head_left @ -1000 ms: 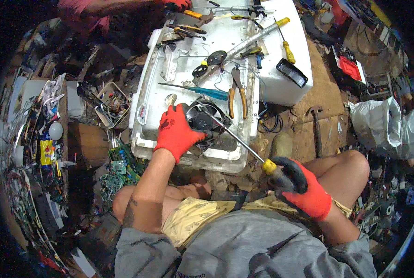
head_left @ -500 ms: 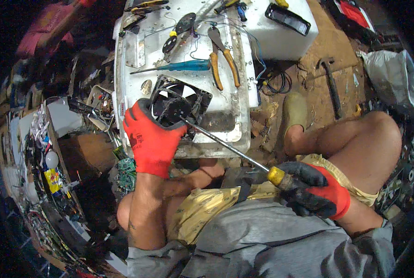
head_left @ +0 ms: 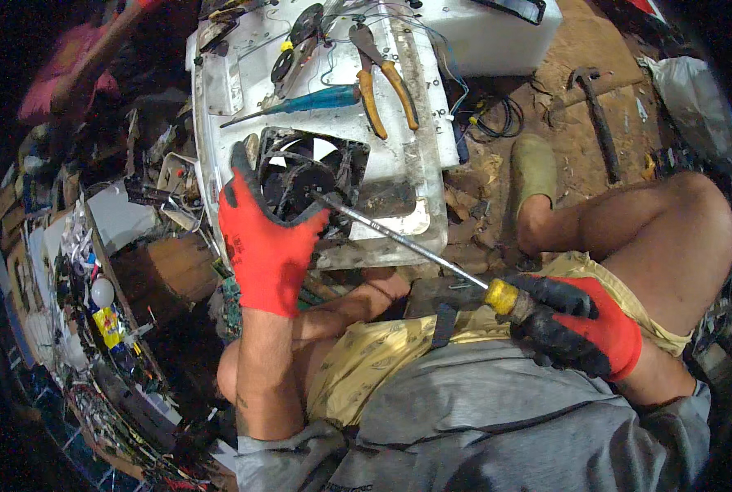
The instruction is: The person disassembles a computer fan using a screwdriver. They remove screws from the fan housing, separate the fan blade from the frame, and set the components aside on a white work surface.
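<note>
A black square cooling fan (head_left: 343, 164) lies on a dirty white plastic panel (head_left: 411, 250). My left hand (head_left: 266, 238), in a red glove with dark fingers, holds the fan's near-left corner, thumb along the near edge and fingers up the left side. My right hand (head_left: 575, 324), gloved alike, is closed around the yellow handle of a long screwdriver (head_left: 415, 246). Its metal shaft slants to the fan, with the tip at the hub. Beyond the fan lie a blue-handled screwdriver (head_left: 321, 100) and orange-handled pliers (head_left: 382, 78).
Wires and small round black parts (head_left: 307, 25) lie at the panel's far end. A white foam block (head_left: 497, 41) stands beyond it. To the right, a hammer (head_left: 599, 127) rests on cardboard near a coiled black cable (head_left: 501, 119). Electronic scrap (head_left: 107, 307) fills the left side. Another person's arm (head_left: 95, 57) shows far left.
The fan has turned slightly and sits squarer to me. My left hand's fingers have shifted and stretched up along its side. The screwdriver tip stays at the hub; the whole view has shifted slightly.
</note>
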Tool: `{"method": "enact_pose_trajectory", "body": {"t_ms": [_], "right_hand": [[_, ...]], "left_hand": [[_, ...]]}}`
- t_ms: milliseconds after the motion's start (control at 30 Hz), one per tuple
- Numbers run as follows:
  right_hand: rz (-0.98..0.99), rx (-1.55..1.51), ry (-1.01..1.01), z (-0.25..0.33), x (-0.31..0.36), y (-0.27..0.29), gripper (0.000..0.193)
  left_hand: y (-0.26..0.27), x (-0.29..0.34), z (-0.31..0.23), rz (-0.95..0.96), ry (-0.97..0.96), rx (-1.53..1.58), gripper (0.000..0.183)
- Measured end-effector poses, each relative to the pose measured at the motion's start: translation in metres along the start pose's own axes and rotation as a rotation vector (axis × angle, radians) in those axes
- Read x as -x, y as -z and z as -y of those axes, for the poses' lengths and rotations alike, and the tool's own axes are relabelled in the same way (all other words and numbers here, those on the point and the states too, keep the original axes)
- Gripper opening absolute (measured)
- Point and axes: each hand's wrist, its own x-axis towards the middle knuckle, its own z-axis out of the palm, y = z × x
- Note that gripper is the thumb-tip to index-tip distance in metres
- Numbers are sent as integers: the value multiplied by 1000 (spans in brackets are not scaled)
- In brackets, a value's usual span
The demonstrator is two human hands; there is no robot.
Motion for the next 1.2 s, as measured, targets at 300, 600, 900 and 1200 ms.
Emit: {"method": "enact_pose_trajectory", "body": {"t_ms": [300, 600, 900, 1200], "right_hand": [[-163, 341, 213, -9, 3, 0, 52], [-192, 636, 267, -7, 13, 2, 61], [-100, 627, 236, 9, 25, 6, 65], [-278, 547, 150, 47, 21, -5, 49]], "left_hand": [[6, -5, -6, 5, -97, 94, 97], [7, 0, -7, 46, -85, 42, 93], [5, 2, -10, 34, -125, -35, 91], [-1, 12, -40, 103, -251, 13, 74]]}}
